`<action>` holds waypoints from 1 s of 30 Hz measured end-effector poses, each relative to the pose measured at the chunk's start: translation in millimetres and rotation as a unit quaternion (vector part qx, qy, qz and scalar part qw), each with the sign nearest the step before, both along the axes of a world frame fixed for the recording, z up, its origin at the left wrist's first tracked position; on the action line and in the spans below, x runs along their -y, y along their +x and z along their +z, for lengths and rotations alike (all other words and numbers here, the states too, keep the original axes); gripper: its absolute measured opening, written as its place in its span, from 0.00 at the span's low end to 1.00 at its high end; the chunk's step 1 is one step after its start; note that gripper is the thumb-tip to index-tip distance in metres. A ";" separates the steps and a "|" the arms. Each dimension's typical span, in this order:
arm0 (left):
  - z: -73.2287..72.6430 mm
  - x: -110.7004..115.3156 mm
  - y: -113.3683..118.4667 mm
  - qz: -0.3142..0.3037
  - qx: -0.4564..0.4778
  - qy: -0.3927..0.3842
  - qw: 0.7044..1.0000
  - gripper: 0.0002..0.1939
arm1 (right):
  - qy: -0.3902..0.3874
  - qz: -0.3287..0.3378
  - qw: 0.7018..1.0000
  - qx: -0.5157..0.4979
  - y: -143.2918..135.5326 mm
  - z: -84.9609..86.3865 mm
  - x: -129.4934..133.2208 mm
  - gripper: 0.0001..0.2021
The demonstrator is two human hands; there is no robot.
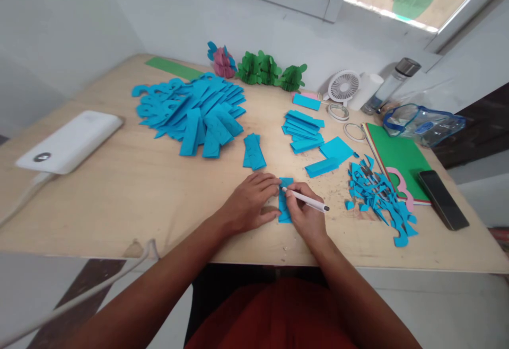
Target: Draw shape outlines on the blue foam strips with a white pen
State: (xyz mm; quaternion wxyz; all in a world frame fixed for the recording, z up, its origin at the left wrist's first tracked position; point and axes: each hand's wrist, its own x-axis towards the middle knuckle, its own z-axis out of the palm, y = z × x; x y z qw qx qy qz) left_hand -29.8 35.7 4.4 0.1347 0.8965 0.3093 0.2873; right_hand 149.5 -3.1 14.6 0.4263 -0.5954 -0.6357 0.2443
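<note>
A small folded piece of blue paper (284,212) lies on the table near its front edge. My right hand (306,214) grips a white pen (308,199), its tip at the upper part of that paper. Flat on the tabletop, my left hand (252,200) has its fingers stretched out and its fingertips at the paper's left edge. Just beyond my hands rest a couple of blue folded strips (254,151) with dark pen lines. Farther left spreads a large heap of blue folded pieces (194,107), some cut into curved shapes.
Blue scraps (376,187) lie to the right, beside a green pad (405,153) and a phone (443,199). More blue folded paper (304,126), a fan (344,86) and a bottle (392,86) stand farther back. A white power bank (71,142) sits left, its cable crossing the front edge.
</note>
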 end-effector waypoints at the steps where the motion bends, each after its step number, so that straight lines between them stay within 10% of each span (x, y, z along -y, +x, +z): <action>1: -0.4 0.0 -0.1 0.000 0.001 0.001 1.000 0.17 | -0.001 0.001 1.000 -0.002 0.0 -0.2 0.0 0.06; 30: -1.3 -1.4 0.3 0.000 -0.001 0.007 1.000 0.17 | -0.011 0.004 1.000 -0.006 0.1 -0.2 -0.4 0.07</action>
